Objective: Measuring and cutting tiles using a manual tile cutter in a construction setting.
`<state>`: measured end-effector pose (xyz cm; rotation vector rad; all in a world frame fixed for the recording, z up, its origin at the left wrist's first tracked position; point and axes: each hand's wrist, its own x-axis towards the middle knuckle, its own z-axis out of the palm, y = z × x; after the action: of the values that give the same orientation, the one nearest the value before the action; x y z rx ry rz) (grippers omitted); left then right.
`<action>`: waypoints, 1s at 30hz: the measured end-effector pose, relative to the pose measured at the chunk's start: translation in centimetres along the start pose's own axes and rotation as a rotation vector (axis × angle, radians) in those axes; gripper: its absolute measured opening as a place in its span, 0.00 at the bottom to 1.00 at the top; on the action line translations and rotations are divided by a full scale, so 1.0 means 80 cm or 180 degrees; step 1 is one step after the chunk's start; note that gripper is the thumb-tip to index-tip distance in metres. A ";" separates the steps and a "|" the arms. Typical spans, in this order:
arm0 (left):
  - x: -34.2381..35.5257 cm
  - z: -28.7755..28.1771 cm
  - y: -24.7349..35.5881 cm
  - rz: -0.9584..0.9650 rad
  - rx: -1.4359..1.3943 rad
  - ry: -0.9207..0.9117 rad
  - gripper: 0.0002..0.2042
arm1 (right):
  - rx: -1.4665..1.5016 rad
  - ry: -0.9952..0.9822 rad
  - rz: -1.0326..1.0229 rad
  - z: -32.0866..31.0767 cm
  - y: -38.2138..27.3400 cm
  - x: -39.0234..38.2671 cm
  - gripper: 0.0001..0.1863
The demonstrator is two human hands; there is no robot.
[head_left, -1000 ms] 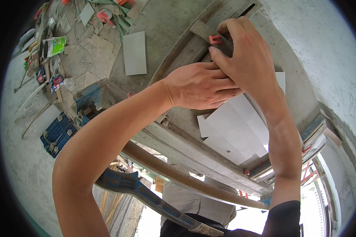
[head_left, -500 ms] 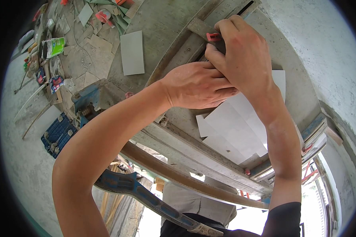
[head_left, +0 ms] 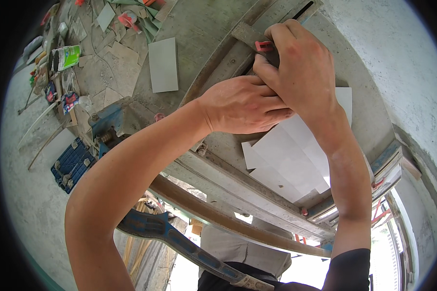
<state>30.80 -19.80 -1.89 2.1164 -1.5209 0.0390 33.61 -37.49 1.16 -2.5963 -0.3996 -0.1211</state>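
My right hand (head_left: 301, 68) is closed around a dark piece with a red tab (head_left: 264, 46), at the end of a short dusty metal bar (head_left: 247, 35). Most of that piece is hidden in the fingers. Just below, my left hand (head_left: 247, 105) lies palm down with its fingers stretched out side by side, partly under the right hand. Its thumb and whatever lies beneath the palm are hidden. Several white tile pieces (head_left: 289, 155) lie overlapping below both hands, on the grey work surface, partly covered by my right forearm.
A pale rectangular tile (head_left: 163, 65) lies left of the hands. Dusty metal rails (head_left: 238, 177) cross in front of me. A blue lever-like bar (head_left: 189, 247) stands near my waist. Left are a blue metal fitting (head_left: 109, 121), a blue case (head_left: 73, 165) and a white-green bucket (head_left: 69, 57). A wall (head_left: 398, 53) rises right.
Both hands stay in nearly the same place, with the same hold. The whole picture has shifted very slightly to the right.
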 end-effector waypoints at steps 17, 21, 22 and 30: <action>0.002 -0.003 -0.001 0.0016 -0.0072 -0.0006 0.10 | -0.0055 0.0057 0.0002 0.000 -0.001 0.000 0.12; 0.004 -0.004 -0.001 0.0056 -0.0106 0.0056 0.09 | 0.0020 0.0069 -0.0027 -0.002 0.000 0.000 0.11; 0.004 -0.004 -0.001 0.0068 -0.0110 0.0014 0.09 | 0.0010 0.0061 -0.0038 -0.002 0.000 0.000 0.11; 0.005 -0.010 0.000 0.0066 -0.0063 -0.0073 0.10 | -0.0033 0.0015 -0.0007 0.004 0.000 0.001 0.14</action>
<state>31.19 -19.82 -1.09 2.0923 -1.5503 0.0070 33.68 -37.29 0.91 -2.6052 -0.4010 -0.1302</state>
